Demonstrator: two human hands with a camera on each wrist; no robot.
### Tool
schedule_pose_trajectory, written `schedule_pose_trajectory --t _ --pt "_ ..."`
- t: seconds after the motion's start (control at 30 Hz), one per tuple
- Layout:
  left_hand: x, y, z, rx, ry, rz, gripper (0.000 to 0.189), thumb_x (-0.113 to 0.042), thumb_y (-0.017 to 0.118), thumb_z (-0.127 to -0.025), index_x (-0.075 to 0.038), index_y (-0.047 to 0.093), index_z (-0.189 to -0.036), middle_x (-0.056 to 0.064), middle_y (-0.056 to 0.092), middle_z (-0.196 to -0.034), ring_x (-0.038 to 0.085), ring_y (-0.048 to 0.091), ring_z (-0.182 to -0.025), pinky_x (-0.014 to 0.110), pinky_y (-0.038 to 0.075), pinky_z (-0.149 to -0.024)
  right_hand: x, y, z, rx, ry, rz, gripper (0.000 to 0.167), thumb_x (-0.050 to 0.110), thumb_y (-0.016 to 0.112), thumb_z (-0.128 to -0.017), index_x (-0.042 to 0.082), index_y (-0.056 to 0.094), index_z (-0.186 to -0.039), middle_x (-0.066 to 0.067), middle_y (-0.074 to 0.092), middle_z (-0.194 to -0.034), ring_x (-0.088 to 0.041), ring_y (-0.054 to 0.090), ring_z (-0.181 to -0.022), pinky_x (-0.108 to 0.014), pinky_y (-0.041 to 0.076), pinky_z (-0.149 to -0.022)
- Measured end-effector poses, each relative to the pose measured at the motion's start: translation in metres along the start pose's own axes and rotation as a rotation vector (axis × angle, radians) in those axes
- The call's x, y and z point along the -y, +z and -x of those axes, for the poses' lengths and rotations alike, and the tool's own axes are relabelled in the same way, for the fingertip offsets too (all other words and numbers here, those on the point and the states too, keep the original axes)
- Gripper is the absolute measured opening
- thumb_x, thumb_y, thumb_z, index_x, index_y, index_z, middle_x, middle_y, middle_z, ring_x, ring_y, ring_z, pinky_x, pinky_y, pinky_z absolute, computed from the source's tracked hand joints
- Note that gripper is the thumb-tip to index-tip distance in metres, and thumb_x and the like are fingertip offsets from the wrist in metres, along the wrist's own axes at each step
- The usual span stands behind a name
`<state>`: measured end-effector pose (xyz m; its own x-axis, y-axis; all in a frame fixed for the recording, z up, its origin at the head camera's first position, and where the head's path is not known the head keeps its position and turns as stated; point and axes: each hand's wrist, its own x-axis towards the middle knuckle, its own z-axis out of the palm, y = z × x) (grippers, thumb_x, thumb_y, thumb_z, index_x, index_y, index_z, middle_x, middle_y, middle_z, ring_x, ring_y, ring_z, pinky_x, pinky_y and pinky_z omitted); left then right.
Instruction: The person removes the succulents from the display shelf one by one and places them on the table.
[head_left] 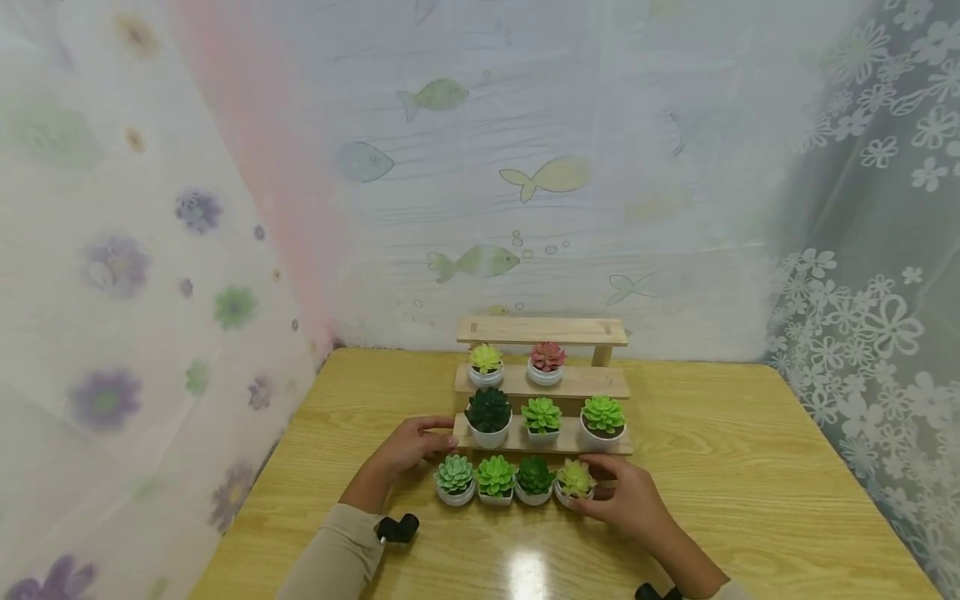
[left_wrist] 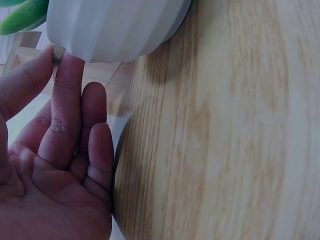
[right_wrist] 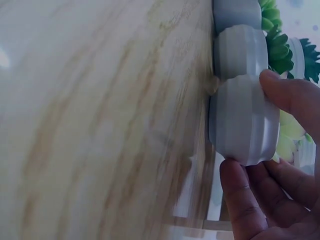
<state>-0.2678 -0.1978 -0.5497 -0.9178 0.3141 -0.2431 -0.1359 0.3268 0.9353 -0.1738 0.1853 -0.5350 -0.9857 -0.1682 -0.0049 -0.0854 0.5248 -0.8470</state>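
The right hand (head_left: 628, 498), at 4 o'clock of the wooden stand (head_left: 540, 328), has its grip closed on a yellow-green succulent (head_left: 575, 477), thumb and fingers pinching the white pot (right_wrist: 245, 120); this plant stands at the 3 o'clock end of a row of four on the surface (head_left: 750, 467); towards 9 o'clock follow, in order, a dark green succulent (head_left: 535, 475), a bright green succulent (head_left: 495, 475) in a squarish pot and a pale bluish-green succulent (head_left: 454, 473); the left hand (head_left: 407, 447), at 10 o'clock of the pale plant, has its grip pinching the 9 o'clock end of the stand's lowest step (head_left: 570, 433); the stand lies at 12 o'clock of the row; its lowest step bears, from 9 to 3 o'clock, a large blackish-green succulent (head_left: 489, 408), a small lime succulent (head_left: 542, 413) and a wider lime succulent (head_left: 603, 413); the next step (head_left: 517, 382) bears a yellow succulent (head_left: 486, 357) and, at its 3 o'clock, a red succulent (head_left: 547, 357); a fish-printed curtain (head_left: 525, 117) hangs at 12 o'clock, beyond the surface; a black device (head_left: 398, 528) sits at the left wrist.
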Motion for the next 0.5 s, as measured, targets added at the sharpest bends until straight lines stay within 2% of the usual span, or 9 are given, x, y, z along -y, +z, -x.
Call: schedule_pose_trajectory --t 0.17,0.33,0.5 --pt "-0.0001 -0.0004 0.0001 0.002 -0.004 -0.005 0.054 -0.030 0.074 -0.097 -0.004 0.061 -0.143 0.008 0.080 -0.101 0.017 0.074 -0.091 0.034 0.056 -0.078 -0.0003 -0.0001 0.0000 0.018 0.011 0.004 0.073 0.034 0.097 -0.070 0.012 0.068 -0.134 -0.014 0.068 -0.126 -0.027 0.073 -0.104 -0.028 0.061 -0.077" --pt "0.0014 -0.0001 -0.0013 0.005 0.005 0.003 0.053 -0.029 0.073 -0.097 -0.005 0.061 -0.143 0.008 0.080 -0.101 0.017 0.074 -0.091 0.034 0.056 -0.077 -0.0006 -0.0008 0.0009 0.013 -0.022 0.018 0.076 0.036 0.097 -0.069 0.011 0.068 -0.135 -0.014 0.069 -0.127 -0.028 0.073 -0.103 -0.028 0.061 -0.076" --pt "0.0028 -0.0003 -0.0020 0.007 0.011 0.012 0.053 -0.029 0.073 -0.097 -0.004 0.061 -0.143 0.008 0.080 -0.100 0.017 0.074 -0.090 0.033 0.056 -0.077 0.0007 -0.0016 0.0010 0.004 -0.028 0.009 0.076 0.037 0.097 -0.067 0.015 0.069 -0.134 -0.011 0.069 -0.130 -0.029 0.073 -0.105 -0.026 0.061 -0.076"
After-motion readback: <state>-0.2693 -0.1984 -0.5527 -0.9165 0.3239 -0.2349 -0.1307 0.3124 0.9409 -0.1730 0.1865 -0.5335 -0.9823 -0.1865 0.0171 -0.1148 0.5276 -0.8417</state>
